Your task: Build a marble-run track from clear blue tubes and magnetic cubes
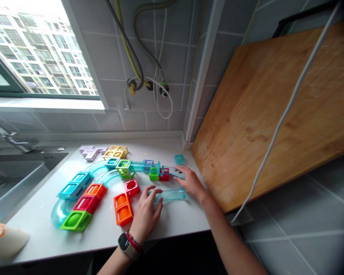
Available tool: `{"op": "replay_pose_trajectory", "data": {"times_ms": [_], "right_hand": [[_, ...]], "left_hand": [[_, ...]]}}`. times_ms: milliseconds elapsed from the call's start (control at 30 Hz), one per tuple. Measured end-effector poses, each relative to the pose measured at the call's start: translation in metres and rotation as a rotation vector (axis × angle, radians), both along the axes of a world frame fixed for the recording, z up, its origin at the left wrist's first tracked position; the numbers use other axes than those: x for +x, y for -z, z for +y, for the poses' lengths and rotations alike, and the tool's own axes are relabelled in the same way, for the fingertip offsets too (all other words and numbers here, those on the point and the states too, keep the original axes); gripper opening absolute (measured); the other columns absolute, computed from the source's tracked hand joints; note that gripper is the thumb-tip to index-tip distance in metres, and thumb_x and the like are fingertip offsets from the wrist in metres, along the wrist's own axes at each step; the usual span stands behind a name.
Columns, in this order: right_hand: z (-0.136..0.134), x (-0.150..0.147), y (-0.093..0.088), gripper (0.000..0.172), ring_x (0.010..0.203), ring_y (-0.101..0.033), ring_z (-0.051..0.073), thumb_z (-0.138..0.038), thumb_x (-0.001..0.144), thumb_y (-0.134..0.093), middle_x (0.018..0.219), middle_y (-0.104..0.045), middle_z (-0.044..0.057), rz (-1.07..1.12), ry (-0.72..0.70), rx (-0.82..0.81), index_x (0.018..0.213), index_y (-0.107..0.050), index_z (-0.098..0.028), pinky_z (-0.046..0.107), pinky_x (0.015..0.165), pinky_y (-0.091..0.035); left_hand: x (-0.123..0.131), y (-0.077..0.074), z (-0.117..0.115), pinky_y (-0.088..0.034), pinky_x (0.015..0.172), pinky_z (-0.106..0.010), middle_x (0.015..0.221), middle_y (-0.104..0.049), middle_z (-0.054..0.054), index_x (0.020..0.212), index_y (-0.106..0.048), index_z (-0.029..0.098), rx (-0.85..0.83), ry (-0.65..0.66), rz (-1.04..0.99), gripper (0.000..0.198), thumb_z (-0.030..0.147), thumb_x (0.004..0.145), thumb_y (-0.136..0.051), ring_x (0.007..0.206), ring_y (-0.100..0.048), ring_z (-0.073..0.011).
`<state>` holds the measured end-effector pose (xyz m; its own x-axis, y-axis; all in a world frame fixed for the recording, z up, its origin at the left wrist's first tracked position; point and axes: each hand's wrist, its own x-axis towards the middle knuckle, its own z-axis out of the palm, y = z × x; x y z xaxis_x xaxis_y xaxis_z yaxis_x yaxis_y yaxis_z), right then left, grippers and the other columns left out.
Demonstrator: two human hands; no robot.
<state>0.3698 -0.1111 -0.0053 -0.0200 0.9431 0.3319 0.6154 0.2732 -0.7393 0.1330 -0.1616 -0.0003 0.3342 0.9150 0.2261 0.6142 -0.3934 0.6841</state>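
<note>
My right hand has its fingers and thumb on either side of a clear teal track piece, gripping it at the right end of a toy track. A green block and a red block stand under that end. My left hand is open, fingers apart and bent, over the left end of a clear teal tube lying on the counter. Whether its fingertips touch the tube, I cannot tell. Left of it lie joined orange blocks and a dark red block.
A curved clear track with teal, orange, red and green blocks fills the left side. Yellow blocks, lilac blocks and a small teal piece lie farther back. A sink is left; a wooden board leans right.
</note>
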Motion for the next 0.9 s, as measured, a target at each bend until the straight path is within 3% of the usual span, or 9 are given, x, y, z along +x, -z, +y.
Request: {"op": "replay_pose_trajectory", "data": {"times_ms": [200,333,467,567,667,800,900], "right_hand": [[0.006,-0.001,0.005,0.048,0.112,-0.066,0.024,-0.020,0.085,-0.074,0.124,-0.071,0.008,0.014,-0.014,-0.001,0.132,-0.067,-0.026,0.040,0.103,-0.051],[0.009,-0.001,0.009,0.047,0.108,-0.066,0.023,-0.022,0.085,-0.074,0.123,-0.070,0.008,0.038,-0.020,0.003,0.131,-0.068,-0.026,0.040,0.102,-0.051],[0.006,0.000,0.014,0.044,0.099,-0.067,0.020,-0.023,0.086,-0.072,0.116,-0.071,0.006,0.102,-0.011,0.003,0.130,-0.067,-0.026,0.036,0.096,-0.054],[0.002,0.005,0.017,0.040,0.096,-0.067,0.019,-0.023,0.088,-0.069,0.112,-0.070,0.006,0.122,0.075,0.028,0.128,-0.065,-0.024,0.034,0.092,-0.055],[0.000,0.012,0.020,0.042,0.098,-0.067,0.022,-0.025,0.090,-0.066,0.111,-0.069,0.008,0.033,0.250,0.054,0.131,-0.061,-0.021,0.037,0.092,-0.055],[-0.002,0.016,0.023,0.047,0.109,-0.065,0.028,-0.027,0.090,-0.066,0.120,-0.067,0.014,-0.188,0.426,0.020,0.135,-0.058,-0.018,0.041,0.095,-0.053],[-0.006,0.015,0.026,0.048,0.108,-0.066,0.027,-0.025,0.088,-0.068,0.120,-0.067,0.013,-0.285,0.430,-0.033,0.134,-0.058,-0.019,0.040,0.093,-0.053]], "left_hand": [[0.000,0.006,0.002,-0.051,0.103,-0.053,0.139,-0.053,-0.012,0.124,-0.060,0.026,0.128,-0.012,0.182,0.028,0.031,0.098,-0.053,0.126,-0.056,-0.0325],[0.000,-0.013,0.006,-0.051,0.103,-0.051,0.139,-0.055,-0.011,0.123,-0.060,0.026,0.181,0.014,0.198,0.027,0.032,0.098,-0.054,0.127,-0.056,-0.0317],[-0.009,-0.037,0.012,-0.056,0.094,-0.045,0.124,-0.065,-0.009,0.121,-0.062,0.027,0.172,0.097,0.219,0.024,0.035,0.100,-0.053,0.110,-0.066,-0.0271],[-0.020,-0.047,0.016,-0.057,0.092,-0.041,0.122,-0.068,-0.008,0.122,-0.062,0.026,0.168,0.144,0.258,0.027,0.039,0.100,-0.053,0.106,-0.068,-0.0256],[-0.033,-0.055,0.019,-0.056,0.093,-0.041,0.122,-0.069,-0.008,0.122,-0.063,0.026,0.187,0.139,0.297,0.030,0.043,0.100,-0.053,0.111,-0.067,-0.0267],[-0.061,-0.066,0.026,-0.056,0.092,-0.039,0.129,-0.068,-0.010,0.123,-0.065,0.026,0.194,0.041,0.332,0.035,0.047,0.100,-0.048,0.115,-0.067,-0.0286],[-0.091,-0.069,0.033,-0.056,0.089,-0.038,0.123,-0.071,-0.008,0.123,-0.064,0.026,0.173,-0.079,0.328,0.037,0.048,0.101,-0.045,0.106,-0.070,-0.0270]]}}
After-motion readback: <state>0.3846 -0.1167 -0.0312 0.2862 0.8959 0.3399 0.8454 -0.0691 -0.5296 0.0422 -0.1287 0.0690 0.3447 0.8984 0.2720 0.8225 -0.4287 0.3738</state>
